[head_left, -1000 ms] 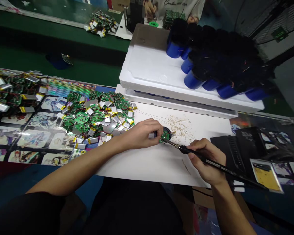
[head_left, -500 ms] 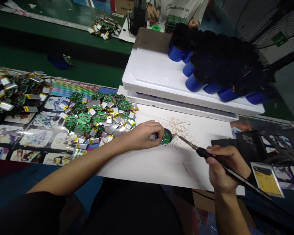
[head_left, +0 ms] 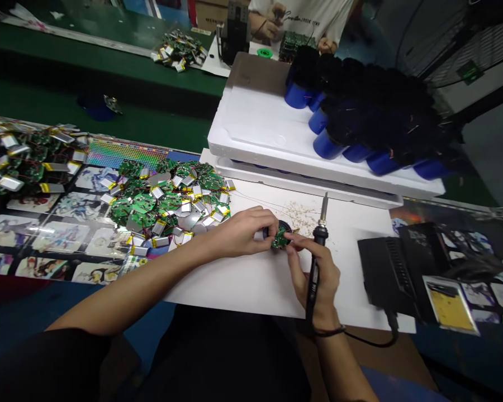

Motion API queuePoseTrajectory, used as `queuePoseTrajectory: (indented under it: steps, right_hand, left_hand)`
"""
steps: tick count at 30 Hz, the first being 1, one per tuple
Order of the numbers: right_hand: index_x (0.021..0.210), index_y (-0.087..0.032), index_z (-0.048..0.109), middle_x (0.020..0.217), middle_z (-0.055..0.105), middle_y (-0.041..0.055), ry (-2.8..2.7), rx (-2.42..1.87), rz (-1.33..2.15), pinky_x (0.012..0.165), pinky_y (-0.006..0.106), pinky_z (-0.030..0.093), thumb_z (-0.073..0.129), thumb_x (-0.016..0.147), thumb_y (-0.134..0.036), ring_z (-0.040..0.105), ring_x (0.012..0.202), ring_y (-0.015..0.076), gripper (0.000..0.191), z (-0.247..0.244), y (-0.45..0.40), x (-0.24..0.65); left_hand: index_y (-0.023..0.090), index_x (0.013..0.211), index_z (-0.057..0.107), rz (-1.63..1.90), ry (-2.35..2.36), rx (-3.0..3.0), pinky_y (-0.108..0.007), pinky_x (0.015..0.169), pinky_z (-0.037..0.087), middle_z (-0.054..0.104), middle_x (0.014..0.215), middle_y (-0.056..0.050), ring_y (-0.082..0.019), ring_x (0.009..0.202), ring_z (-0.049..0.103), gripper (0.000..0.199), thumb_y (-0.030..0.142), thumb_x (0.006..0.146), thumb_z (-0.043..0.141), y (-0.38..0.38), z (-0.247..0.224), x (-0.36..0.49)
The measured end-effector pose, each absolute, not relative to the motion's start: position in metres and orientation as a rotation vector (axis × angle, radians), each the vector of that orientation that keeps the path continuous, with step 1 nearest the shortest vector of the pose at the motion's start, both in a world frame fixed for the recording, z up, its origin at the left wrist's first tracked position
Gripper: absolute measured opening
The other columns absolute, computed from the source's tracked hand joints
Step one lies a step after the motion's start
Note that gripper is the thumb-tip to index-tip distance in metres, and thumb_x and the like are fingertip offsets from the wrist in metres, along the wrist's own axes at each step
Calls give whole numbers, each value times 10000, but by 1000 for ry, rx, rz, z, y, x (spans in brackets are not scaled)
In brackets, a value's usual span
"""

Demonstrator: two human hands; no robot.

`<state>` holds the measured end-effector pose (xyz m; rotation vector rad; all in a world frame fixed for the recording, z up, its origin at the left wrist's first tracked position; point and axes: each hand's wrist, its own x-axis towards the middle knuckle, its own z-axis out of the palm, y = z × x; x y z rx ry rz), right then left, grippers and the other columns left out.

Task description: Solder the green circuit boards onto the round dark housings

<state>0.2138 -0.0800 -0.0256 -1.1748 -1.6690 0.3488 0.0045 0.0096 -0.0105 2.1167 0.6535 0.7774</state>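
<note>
My left hand (head_left: 251,230) is closed on the left side of a small round black housing with a green circuit board (head_left: 281,239) in it. My right hand (head_left: 324,273) holds a soldering iron (head_left: 320,233) against the palm, its metal tip pointing up and away from the board. The thumb and index finger of that hand reach to the board's right edge; whether they pinch a wire there is too small to tell. Beneath both hands lies a white work sheet (head_left: 243,285). Left of the housing is a heap of green circuit boards with silver battery packs (head_left: 171,201).
White foam trays (head_left: 255,123) stand behind, carrying several blue and black cylinders (head_left: 329,144). Solder crumbs (head_left: 299,215) dot the sheet. To the right are a black box (head_left: 385,273) with a cable and a yellow sponge (head_left: 450,307). Across the bench a co-worker's hands (head_left: 270,25) are visible.
My right hand has moved left to the housing, and the soldering iron has swung from pointing at the board to pointing upward. My left hand keeps its grip.
</note>
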Motion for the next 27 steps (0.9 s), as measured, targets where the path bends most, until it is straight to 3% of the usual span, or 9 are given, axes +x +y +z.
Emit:
queuePoseTrajectory:
  steps: [4,11,17,22,27]
  right_hand:
    - [1263,-263,646,1144,800,51,-1745,-1176,256,977,429,659,742,936,-78,790,1086,226,387,-29,-68,203]
    - [1185,-251,664,1010,778,27,-1739,-1234,137,829,352,652,712,960,-134,760,898,200,258,-30,-63,195]
    - [1177,-254,661,983,780,32,-1726,-1232,79,804,353,658,688,980,-171,768,876,212,216,-39,-66,198]
    - [1163,-270,696,952,792,29,-1669,-1218,56,754,355,666,700,977,-245,791,820,233,188,-52,-64,203]
    - [1142,-273,727,930,791,45,-1581,-1208,84,740,360,661,684,999,-308,795,816,248,153,-60,-67,198]
  left_hand:
    - [187,956,653,794,647,2143,-300,922,502,732,1023,-52,-192,991,666,57,131,966,646,9,-13,3]
    - [195,957,654,799,663,2147,-299,921,503,743,1003,-44,-189,960,671,57,138,953,649,9,-15,5]
    - [210,988,705,747,689,2050,-314,964,499,755,1024,-39,-198,1009,680,13,218,987,694,11,-13,3]
    - [213,998,727,692,674,1983,-315,985,499,732,1059,-54,-210,1074,666,115,321,1025,698,11,-10,2]
    - [224,1025,734,663,687,1940,-311,1022,499,697,1127,-55,-212,1144,650,92,314,1016,716,9,-8,1]
